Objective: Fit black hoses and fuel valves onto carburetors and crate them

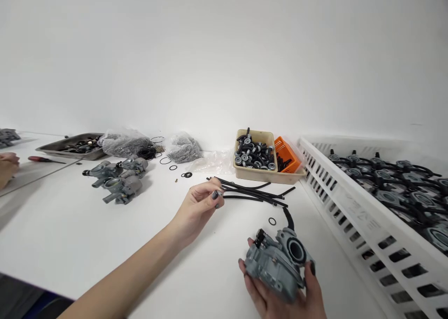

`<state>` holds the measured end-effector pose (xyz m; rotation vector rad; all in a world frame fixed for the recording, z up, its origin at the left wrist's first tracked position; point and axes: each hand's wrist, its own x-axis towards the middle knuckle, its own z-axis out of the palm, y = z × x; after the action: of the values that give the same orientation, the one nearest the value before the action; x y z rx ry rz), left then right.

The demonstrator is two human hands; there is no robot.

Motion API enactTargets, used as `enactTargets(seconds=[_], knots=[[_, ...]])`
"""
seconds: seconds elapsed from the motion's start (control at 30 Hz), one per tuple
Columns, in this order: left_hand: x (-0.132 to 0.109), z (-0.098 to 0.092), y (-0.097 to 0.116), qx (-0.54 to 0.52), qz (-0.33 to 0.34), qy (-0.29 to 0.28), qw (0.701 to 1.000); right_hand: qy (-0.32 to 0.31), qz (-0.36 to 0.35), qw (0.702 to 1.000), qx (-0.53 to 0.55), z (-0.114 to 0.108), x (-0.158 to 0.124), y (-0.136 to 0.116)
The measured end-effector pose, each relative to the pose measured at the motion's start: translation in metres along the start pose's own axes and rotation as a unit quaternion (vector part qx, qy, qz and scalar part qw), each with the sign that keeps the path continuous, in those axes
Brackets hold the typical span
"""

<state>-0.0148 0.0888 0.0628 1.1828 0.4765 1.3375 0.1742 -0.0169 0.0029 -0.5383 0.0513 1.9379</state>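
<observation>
My right hand (259, 293) holds a grey metal carburetor (276, 263) from below, its round dark bore facing up and a short black hose (289, 218) sticking out at the top. My left hand (199, 202) is closed in a pinch near the middle of the table, fingertips around a small pale metal part (219, 194) whose kind I cannot make out. Just behind the left fingers lie several thin black rubber hoses (252, 191). A black O-ring (272, 221) rests on the table above the carburetor.
To the right stands a white slatted crate (364, 216) of carburetors. At the back are a beige bin (238, 167) of black-and-silver parts and an orange basket (294, 162). Leftward are more carburetors (121, 181), bagged parts (182, 147), a metal tray (49, 149), a screwdriver (38, 159) and another person's hand (7, 167).
</observation>
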Motion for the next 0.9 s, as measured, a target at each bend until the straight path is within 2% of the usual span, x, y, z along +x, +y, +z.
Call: enactTargets(seconds=[0.07,0.13,0.17,0.27,0.37,0.47,0.63,0.8,0.9], knots=[[-0.003,-0.001,-0.001,0.032,0.024,-0.027,0.999,0.014,-0.011,1.0,0.002,0.001,-0.001,0.001],[-0.009,0.003,0.0,0.123,0.078,-0.057,0.988,0.026,-0.028,0.999,-0.002,0.003,-0.002,0.004],[-0.012,0.006,0.0,0.186,0.117,-0.074,0.973,0.03,-0.038,0.999,-0.005,0.004,-0.002,0.005],[-0.022,0.014,0.001,0.34,0.24,-0.131,0.9,0.035,-0.069,0.997,-0.02,0.007,-0.003,0.009],[-0.028,0.017,-0.001,0.417,0.324,-0.197,0.826,0.033,-0.102,0.994,-0.033,0.009,-0.003,0.012],[-0.028,0.016,-0.006,0.468,0.36,-0.247,0.768,0.028,-0.124,0.991,-0.038,0.009,-0.004,0.014],[-0.029,0.017,-0.014,0.497,0.407,-0.284,0.711,0.019,-0.148,0.987,-0.06,0.009,-0.006,0.015],[-0.032,0.021,-0.016,0.522,0.441,-0.276,0.676,-0.005,-0.166,0.984,-0.069,0.012,-0.006,0.015],[-0.033,0.021,-0.017,0.532,0.437,-0.268,0.674,-0.016,-0.172,0.983,-0.06,0.01,-0.005,0.015]])
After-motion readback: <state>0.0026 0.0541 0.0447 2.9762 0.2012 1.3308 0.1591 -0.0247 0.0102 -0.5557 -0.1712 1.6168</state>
